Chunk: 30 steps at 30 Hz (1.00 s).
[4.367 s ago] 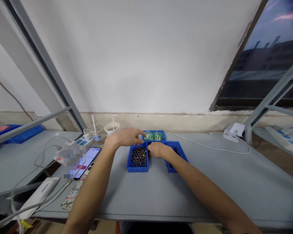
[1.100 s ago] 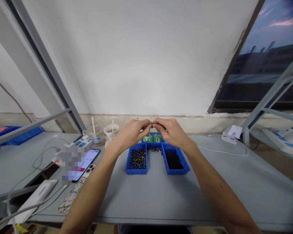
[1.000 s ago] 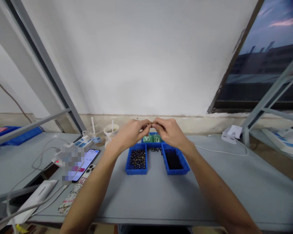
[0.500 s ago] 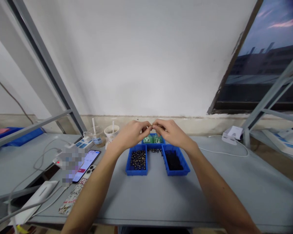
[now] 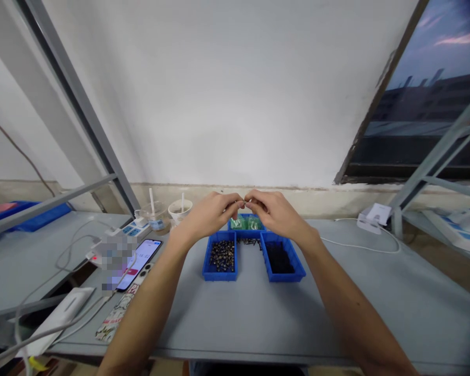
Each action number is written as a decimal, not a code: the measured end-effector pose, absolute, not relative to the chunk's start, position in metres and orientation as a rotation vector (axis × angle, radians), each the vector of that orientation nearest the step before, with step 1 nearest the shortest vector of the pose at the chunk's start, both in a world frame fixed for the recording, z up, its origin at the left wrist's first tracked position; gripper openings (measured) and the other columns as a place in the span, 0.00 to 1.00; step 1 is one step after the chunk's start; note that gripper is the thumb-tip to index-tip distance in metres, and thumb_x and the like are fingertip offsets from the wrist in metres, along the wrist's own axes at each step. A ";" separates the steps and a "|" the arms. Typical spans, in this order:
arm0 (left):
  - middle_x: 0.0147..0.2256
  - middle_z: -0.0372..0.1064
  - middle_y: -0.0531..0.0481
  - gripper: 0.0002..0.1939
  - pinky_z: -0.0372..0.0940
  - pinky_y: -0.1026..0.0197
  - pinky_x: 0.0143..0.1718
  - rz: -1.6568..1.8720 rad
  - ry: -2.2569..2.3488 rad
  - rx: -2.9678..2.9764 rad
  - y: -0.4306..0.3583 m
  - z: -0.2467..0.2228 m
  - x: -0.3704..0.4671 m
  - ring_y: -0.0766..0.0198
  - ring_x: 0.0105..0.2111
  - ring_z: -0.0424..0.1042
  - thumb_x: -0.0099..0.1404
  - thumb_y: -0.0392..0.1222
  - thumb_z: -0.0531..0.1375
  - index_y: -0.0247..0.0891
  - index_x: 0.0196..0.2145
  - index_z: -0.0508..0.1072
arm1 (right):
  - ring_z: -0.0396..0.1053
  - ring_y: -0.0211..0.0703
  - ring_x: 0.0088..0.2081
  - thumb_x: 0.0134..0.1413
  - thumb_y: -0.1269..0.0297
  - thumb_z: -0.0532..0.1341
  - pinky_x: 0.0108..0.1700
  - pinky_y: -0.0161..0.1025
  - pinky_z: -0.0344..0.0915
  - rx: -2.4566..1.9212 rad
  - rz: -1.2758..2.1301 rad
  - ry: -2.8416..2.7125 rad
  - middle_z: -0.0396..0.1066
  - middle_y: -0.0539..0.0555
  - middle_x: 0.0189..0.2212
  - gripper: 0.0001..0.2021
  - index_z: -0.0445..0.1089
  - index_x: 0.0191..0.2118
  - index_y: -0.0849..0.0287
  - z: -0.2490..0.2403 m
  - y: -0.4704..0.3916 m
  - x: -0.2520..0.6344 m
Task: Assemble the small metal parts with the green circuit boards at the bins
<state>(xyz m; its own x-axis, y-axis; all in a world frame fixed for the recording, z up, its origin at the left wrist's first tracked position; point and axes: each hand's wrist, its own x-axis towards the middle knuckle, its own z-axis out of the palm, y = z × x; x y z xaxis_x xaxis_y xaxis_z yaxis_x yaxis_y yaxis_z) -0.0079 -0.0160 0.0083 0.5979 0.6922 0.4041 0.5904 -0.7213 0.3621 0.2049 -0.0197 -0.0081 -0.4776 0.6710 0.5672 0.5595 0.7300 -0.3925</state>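
My left hand [image 5: 215, 213] and my right hand [image 5: 272, 210] meet fingertip to fingertip above the blue bins. Both are pinched closed; a tiny piece seems to sit between the tips, too small to name. Below my left hand, a blue bin [image 5: 219, 277] holds many small brass-and-dark metal fasteners [image 5: 222, 256]. Under my right hand stands another blue bin [image 5: 285, 278] with small black parts [image 5: 279, 258]. Behind them, partly covered by my hands, a third blue bin [image 5: 246, 233] contains green-tinted plastic packets [image 5: 254, 223]. Several dark screws [image 5: 249, 242] lie between the bins.
On the left are a lit phone [image 5: 141, 261], a patterned phone case [image 5: 117, 316], a power strip [image 5: 135, 228], white cables and two drink cups with straws [image 5: 179, 209]. A white box [image 5: 372, 216] and cable lie at the right. A wall [image 5: 235, 104] rises behind the grey table [image 5: 235, 318].
The camera view has shifted slightly. My hands stay pinched together over the bins, with only a small change at the fingertips.
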 end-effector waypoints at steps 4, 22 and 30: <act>0.30 0.76 0.53 0.16 0.62 0.62 0.36 0.796 1.031 2.640 -0.014 0.007 -0.009 0.66 0.30 0.72 0.76 0.42 0.50 0.39 0.34 0.74 | 0.60 0.35 0.28 0.69 0.66 0.54 0.35 0.35 0.55 -0.902 0.206 -2.209 0.68 0.48 0.27 0.10 0.72 0.39 0.58 -0.007 -0.020 0.205; 0.30 0.77 0.51 0.13 0.61 0.64 0.32 0.339 1.061 2.598 0.008 -0.009 -0.026 0.64 0.30 0.73 0.70 0.46 0.55 0.40 0.36 0.78 | 0.63 0.36 0.27 0.65 0.67 0.57 0.31 0.35 0.53 -1.132 0.517 -2.510 0.70 0.49 0.24 0.10 0.71 0.32 0.59 -0.020 -0.008 0.204; 0.27 0.79 0.49 0.10 0.61 0.63 0.31 -0.305 1.383 2.356 0.056 -0.051 -0.033 0.58 0.31 0.75 0.56 0.48 0.64 0.40 0.26 0.80 | 0.76 0.49 0.45 0.58 0.67 0.64 0.40 0.37 0.64 -1.512 0.423 -2.944 0.79 0.59 0.45 0.17 0.77 0.53 0.58 -0.079 0.025 0.187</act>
<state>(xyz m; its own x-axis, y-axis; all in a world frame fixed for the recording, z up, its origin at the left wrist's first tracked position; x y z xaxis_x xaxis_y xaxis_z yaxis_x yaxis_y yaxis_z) -0.0326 0.0561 -0.0507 0.4896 0.7871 -0.3752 0.8719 -0.4371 0.2208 0.1871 0.0255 -0.0788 -0.5742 0.7676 -0.2849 0.8167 0.5612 -0.1339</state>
